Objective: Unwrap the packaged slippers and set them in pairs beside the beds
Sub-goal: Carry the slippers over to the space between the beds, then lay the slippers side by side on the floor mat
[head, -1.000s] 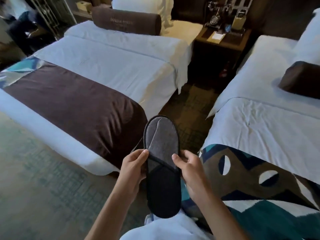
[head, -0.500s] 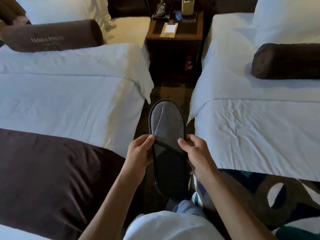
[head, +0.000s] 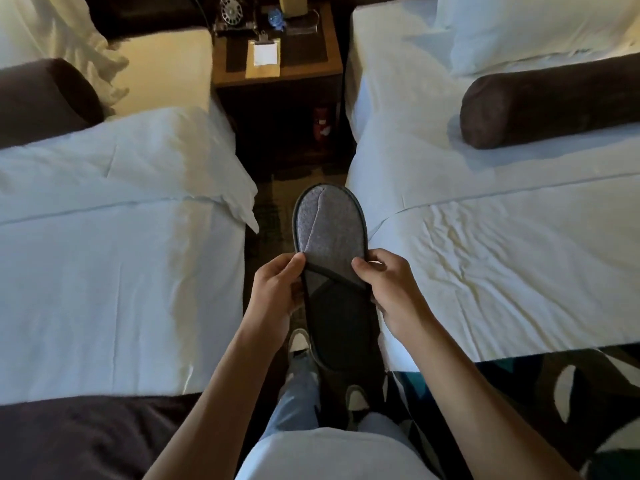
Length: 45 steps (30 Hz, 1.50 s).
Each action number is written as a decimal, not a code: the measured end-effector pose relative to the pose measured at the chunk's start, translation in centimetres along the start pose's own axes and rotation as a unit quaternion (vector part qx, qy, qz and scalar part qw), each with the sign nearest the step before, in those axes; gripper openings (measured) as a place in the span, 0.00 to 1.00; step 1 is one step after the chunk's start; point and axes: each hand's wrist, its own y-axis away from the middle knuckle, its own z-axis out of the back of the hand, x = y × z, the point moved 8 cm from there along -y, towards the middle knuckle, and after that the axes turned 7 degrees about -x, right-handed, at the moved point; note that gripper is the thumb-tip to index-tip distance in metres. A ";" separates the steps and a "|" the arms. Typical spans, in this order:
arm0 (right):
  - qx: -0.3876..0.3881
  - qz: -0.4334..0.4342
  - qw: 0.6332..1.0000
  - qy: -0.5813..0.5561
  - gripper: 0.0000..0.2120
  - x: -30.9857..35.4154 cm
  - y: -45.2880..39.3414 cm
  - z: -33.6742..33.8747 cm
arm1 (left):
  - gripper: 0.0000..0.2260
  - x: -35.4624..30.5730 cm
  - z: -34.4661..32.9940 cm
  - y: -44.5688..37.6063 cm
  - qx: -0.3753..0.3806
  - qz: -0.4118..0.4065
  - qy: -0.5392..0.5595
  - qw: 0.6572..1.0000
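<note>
Overhead, looking down the aisle between 2 beds. Grey slipper [head: 329,268] held in the air over the aisle, toe end pointing away toward the nightstand [head: 277,76], heel end toward the person. Whether it is a single slipper or a stacked pair, cannot tell.

Left hand [head: 273,294] pinches the slipper's left edge at the strap line, thumb on top, other fingers curled underneath. Right hand [head: 388,289] pinches the right edge at the same level, thumb on top, fingers curled under and behind.

Left bed [head: 114,265]: white sheet, brown runner [head: 79,441] across the near end, brown bolster [head: 41,98] near the head. Right bed [head: 502,237]: white sheet with creases, brown bolster [head: 550,102] below a white pillow [head: 533,29], patterned runner [head: 561,403] at the near end.

Nightstand between the bed heads carries a rotary telephone [head: 230,12] and a notepad on a clipboard [head: 264,58].

Below the slipper, 2 shoes [head: 299,344] and blue jeans legs on the dark carpet.
</note>
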 end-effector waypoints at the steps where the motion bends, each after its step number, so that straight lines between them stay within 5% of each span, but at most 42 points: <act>1: -0.009 -0.001 1.000 -0.001 0.20 0.4 -0.7 -0.8 | 0.12 -0.5 0.4 -1.2 0.009 0.000 -0.009 1.000; 7: -0.021 -0.008 1.000 -0.014 0.32 0.9 -5.9 -5.7 | 0.11 -2.8 2.3 -7.8 0.025 -0.021 -0.034 0.999; 15: -0.015 0.021 1.000 0.017 0.13 -3.3 -15.0 -8.3 | 0.11 2.9 2.7 -17.3 0.009 -0.004 -0.024 1.000; 24: -0.017 0.050 0.998 0.028 0.14 -16.2 -30.7 -11.0 | 0.11 18.0 1.5 -32.8 -0.042 0.005 0.038 0.998; 30: -0.039 0.073 0.996 0.045 0.02 -27.4 -42.1 -13.1 | 0.10 31.6 1.9 -43.9 -0.094 0.032 0.088 0.991; 33: -0.032 0.054 0.997 0.040 0.11 -33.7 -47.8 -15.1 | 0.09 38.5 2.3 -49.2 -0.115 0.063 0.137 0.982; 40: -0.061 0.080 0.994 0.038 0.10 -42.5 -57.6 -17.3 | 0.07 48.6 1.8 -60.2 -0.065 0.059 0.193 0.977; 45: -0.070 0.072 0.995 0.004 0.11 -48.2 -61.7 -18.3 | 0.26 54.0 1.0 -64.9 -0.019 0.096 0.271 0.958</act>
